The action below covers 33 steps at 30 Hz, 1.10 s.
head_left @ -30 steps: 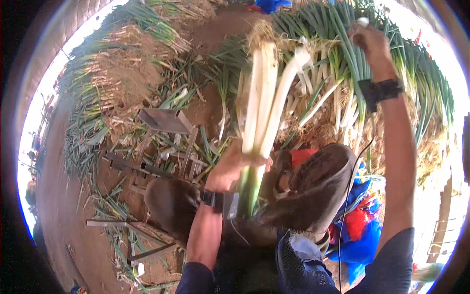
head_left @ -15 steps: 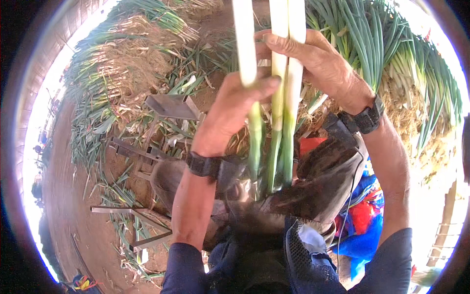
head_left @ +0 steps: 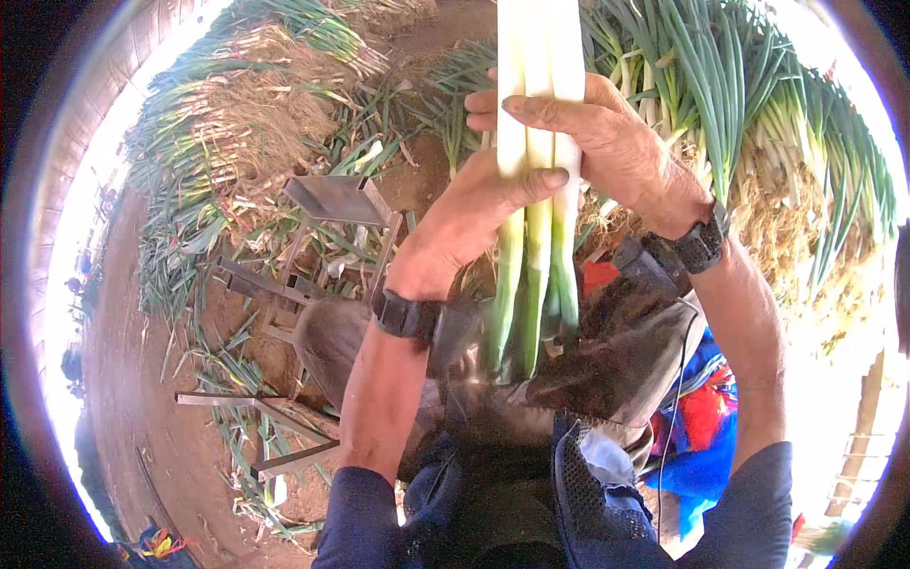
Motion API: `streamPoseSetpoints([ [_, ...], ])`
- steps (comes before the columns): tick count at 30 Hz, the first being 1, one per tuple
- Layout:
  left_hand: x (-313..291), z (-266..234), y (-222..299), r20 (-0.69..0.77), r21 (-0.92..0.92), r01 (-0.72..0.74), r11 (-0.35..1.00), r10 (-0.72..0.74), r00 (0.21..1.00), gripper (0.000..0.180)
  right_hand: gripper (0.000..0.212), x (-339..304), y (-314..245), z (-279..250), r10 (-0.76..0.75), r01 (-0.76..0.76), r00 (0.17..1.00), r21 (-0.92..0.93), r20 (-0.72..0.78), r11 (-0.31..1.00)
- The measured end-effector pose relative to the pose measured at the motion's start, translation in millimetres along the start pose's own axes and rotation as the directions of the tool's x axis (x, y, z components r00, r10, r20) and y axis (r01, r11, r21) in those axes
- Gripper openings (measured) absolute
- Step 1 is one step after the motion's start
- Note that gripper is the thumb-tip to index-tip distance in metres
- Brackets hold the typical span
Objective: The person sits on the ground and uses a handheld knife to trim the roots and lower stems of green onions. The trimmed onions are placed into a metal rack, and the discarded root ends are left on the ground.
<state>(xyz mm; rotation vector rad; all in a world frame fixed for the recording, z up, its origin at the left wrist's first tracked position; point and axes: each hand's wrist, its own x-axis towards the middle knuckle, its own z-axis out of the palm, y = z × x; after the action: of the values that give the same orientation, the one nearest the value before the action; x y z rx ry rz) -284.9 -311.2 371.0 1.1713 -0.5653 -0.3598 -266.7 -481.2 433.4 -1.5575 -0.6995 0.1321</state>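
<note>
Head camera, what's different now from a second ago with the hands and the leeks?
The right hand came down from the pile and closed on the leek bundle, joining the left hand; the bundle was raised toward the camera. The left hand's grip is unchanged, as are the metal stand and the leek piles.

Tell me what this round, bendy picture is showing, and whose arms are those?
The picture comes from a small camera worn on a person's head, looking down, so the arms are that person's own. Its wide lens bends everything near the rim. The left hand and the right hand both grip a bunch of long green onions, white at the top and green lower down. Each wrist wears a dark band. Piles of more green onions lie on the brown dirt ground, and a small metal stand sits to the left. Dark cloth covers the person's lap.
</note>
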Motion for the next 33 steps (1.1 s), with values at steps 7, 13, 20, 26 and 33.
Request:
streamPoseSetpoints([
  [7,-18.9,11.5,4.9,-0.223,0.095,0.04,0.995,-0.018,0.975,0.031,0.046,-4.1,-11.8,7.1,0.131,-0.126,0.991,0.144,-0.023,0.981],
  [13,-26.1,16.1,4.4,-0.187,0.189,0.038,0.981,-0.002,0.982,0.026,0.067,-1.7,-3.4,10.8,0.199,-0.229,0.973,0.512,0.113,0.828],
  [20,-39.6,15.7,1.0,0.031,0.217,0.11,0.97,-0.119,0.992,0.052,0.059,-3.4,-11.9,8.5,0.076,-0.154,0.979,0.442,0.189,0.884],
  [26,-46.2,34.9,-0.3,0.141,0.323,-0.048,0.945,0.002,0.99,0.077,0.053,3.2,-58.0,16.3,-0.078,-0.156,0.879,0.438,0.47,0.885],
  [33,-22.6,14.2,77.4,-0.302,0.521,-0.251,0.816,0.451,0.84,0.045,0.067,47.3,-89.6,-19.0,-0.194,0.139,0.908,0.169,0.372,0.976],
])
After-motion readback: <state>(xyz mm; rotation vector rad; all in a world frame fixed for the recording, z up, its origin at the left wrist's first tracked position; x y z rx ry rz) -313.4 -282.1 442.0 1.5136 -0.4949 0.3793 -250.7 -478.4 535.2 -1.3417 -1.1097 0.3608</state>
